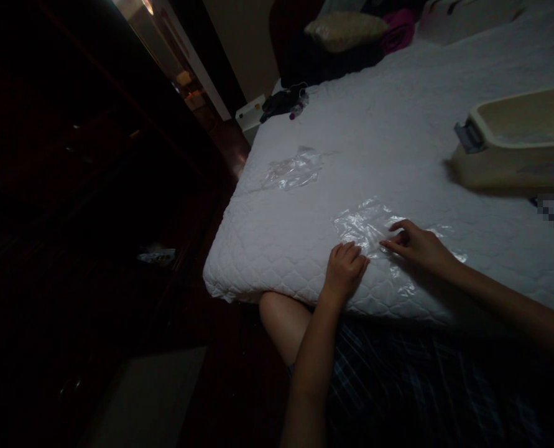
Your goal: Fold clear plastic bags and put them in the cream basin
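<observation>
A clear plastic bag (363, 225) lies flat on the white quilted mattress (388, 124) near its front edge. My left hand (344, 269) rests on the bag's near left corner with fingers curled under. My right hand (416, 246) lies on the bag's right part, fingers pressed together on the film. A second clear plastic bag (295, 169) lies crumpled farther away to the left, untouched.
A beige plastic tub (514, 146) with a grey latch stands on the mattress at the right. Dark items and a small bottle (288, 102) sit at the far corner, pillows (346, 28) behind. Dark furniture fills the left; my knee (281, 317) is below the mattress edge.
</observation>
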`<action>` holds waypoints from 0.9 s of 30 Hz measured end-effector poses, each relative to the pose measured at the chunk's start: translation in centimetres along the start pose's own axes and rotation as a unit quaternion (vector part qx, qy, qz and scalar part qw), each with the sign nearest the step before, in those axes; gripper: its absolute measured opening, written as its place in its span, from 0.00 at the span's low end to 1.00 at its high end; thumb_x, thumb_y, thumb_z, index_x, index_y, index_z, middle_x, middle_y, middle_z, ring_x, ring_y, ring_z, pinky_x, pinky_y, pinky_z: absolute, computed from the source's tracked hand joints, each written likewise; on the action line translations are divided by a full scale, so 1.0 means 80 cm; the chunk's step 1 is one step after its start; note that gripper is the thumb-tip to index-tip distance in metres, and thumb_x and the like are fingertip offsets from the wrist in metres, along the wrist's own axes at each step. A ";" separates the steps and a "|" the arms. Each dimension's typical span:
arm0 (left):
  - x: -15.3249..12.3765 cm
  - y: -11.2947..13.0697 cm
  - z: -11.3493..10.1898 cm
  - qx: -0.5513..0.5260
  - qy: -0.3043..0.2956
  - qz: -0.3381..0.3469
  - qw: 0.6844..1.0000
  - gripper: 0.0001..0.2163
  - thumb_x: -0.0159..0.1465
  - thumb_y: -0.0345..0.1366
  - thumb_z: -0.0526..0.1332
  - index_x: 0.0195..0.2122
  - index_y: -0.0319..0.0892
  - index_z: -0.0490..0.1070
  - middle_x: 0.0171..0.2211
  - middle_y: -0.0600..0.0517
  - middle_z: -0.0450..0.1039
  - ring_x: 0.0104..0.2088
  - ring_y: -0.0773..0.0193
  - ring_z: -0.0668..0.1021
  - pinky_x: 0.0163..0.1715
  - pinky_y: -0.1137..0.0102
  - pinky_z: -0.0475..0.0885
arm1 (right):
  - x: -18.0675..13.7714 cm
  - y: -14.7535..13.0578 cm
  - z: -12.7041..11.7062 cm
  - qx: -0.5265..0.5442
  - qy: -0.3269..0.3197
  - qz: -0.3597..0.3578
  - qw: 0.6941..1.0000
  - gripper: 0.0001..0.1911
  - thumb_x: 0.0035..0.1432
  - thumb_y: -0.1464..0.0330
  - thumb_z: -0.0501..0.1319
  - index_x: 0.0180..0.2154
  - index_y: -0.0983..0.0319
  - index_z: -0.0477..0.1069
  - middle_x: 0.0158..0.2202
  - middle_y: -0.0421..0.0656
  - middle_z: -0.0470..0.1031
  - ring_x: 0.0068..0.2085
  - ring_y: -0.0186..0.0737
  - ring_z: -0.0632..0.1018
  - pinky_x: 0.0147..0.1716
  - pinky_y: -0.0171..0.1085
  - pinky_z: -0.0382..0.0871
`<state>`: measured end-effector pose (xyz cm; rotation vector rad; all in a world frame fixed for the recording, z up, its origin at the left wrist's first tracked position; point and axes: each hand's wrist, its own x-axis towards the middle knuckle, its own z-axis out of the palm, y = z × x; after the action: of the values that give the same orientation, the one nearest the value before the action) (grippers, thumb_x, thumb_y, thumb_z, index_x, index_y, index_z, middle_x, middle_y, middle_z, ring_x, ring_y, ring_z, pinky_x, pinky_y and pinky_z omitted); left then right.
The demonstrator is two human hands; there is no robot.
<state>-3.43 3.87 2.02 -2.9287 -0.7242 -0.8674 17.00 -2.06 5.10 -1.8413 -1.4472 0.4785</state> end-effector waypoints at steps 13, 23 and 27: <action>-0.001 -0.002 0.003 -0.009 0.031 0.012 0.999 0.08 0.67 0.35 0.56 0.44 0.40 0.73 0.46 0.47 0.77 0.54 0.59 0.74 0.52 0.60 0.70 | 0.006 -0.007 -0.008 -0.120 0.043 -0.060 0.990 0.27 0.58 0.47 0.53 0.47 0.60 0.68 0.32 0.48 0.76 0.28 0.43 0.75 0.27 0.40 0.66; -0.003 -0.002 0.004 0.045 -0.008 0.059 0.997 0.06 0.65 0.32 0.59 0.42 0.41 0.73 0.48 0.45 0.74 0.54 0.56 0.73 0.54 0.56 0.68 | 0.013 -0.001 -0.013 -0.166 0.033 -0.086 0.982 0.21 0.60 0.51 0.52 0.43 0.60 0.70 0.38 0.50 0.74 0.34 0.47 0.76 0.30 0.42 0.68; -0.002 -0.001 0.002 0.055 -0.006 0.062 0.997 0.06 0.66 0.31 0.58 0.40 0.41 0.73 0.48 0.45 0.74 0.55 0.56 0.72 0.55 0.57 0.67 | 0.021 0.002 -0.014 -0.092 0.004 -0.052 0.994 0.24 0.55 0.48 0.56 0.41 0.59 0.70 0.33 0.48 0.76 0.31 0.45 0.77 0.30 0.43 0.70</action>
<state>-3.48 3.93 1.79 -2.8480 -0.5629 -0.7756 18.36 -0.87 5.94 -1.8944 -1.6185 0.2953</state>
